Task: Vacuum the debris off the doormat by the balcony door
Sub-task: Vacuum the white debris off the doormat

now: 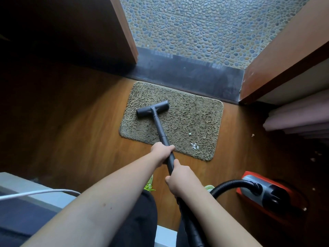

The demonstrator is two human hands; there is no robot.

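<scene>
Both hands are gripping the stiff black vacuum wand (161,130), left hand (161,152) farther, right hand (179,177) nearer, its T-shaped nozzle (152,109) resting on the shaggy olive doormat's (195,118) far-left part; white crumbs (194,146) are lying near-right. The soft mat is likely shifting easily.

L hand (161,152) gripping, R hand (179,179) gripping behind
</scene>
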